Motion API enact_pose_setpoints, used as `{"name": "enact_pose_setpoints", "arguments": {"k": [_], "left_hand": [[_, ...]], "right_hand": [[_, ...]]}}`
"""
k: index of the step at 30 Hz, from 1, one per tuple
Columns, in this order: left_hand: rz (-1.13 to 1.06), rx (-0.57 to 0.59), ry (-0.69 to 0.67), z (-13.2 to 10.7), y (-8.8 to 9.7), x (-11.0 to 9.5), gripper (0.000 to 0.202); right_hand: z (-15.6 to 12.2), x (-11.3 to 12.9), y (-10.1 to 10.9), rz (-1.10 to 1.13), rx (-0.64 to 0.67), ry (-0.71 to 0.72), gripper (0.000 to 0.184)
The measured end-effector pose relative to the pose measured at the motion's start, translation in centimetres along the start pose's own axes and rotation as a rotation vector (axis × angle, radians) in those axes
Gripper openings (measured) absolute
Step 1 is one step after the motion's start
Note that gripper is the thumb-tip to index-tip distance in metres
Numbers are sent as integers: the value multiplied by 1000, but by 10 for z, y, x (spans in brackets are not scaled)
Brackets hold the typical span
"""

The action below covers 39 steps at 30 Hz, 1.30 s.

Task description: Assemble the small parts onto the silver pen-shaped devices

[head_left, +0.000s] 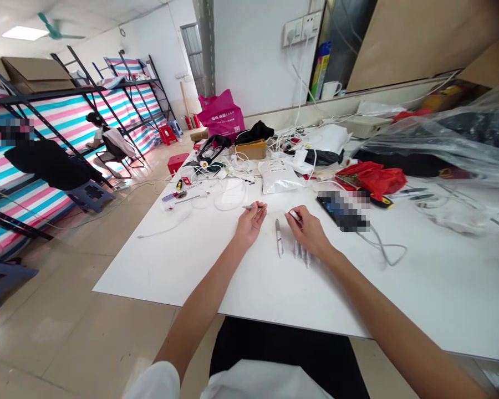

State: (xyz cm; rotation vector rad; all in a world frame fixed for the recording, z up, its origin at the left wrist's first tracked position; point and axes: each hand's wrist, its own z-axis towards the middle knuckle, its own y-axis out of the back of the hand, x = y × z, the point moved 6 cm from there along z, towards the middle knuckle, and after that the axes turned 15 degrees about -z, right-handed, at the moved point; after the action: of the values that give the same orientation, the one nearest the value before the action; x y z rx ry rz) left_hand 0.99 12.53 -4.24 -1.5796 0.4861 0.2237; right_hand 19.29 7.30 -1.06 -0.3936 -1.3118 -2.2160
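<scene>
Over the white table (183, 255), my left hand (250, 226) is closed on a slim pen (248, 207), its pointed end sticking out to the left. My right hand (311, 230) pinches a small white piece (294, 216); its exact kind is too small to make out. Between the hands a silver-and-white pen (279, 238) lies lengthwise on the tabletop. Several more pens (303, 256) lie side by side just under my right hand, their upper parts hidden by it.
Right of my hands lies a partly blurred phone (341, 211) with a grey cable (385, 249). Behind are a white plastic packet (279, 176), tangled cables, a red bag (374, 177) and a magenta bag (222, 116). A screwdriver (169, 197) lies left. Two people sit by the racks.
</scene>
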Motion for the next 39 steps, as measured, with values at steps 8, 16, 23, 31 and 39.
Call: {"name": "enact_pose_setpoints", "arguments": {"k": [8,16,23,31,39], "left_hand": [[-44,19,134,-5,-7,6,13],[-14,72,299,-8,-3,19,10],[38,110,417,-12,-5,32,13],[85,141,394,-19,-10,33,13],[77,115,455,-16,-10,34,9]], "right_hand": [[-2,22,15,33,-145,202,31],[-4,27,24,131,-216,167,34],[-7,30,25,152,-222,198,30],[-6,27,26,109,-241,256,28],[-7,28,25,59,-183,324,30]]}}
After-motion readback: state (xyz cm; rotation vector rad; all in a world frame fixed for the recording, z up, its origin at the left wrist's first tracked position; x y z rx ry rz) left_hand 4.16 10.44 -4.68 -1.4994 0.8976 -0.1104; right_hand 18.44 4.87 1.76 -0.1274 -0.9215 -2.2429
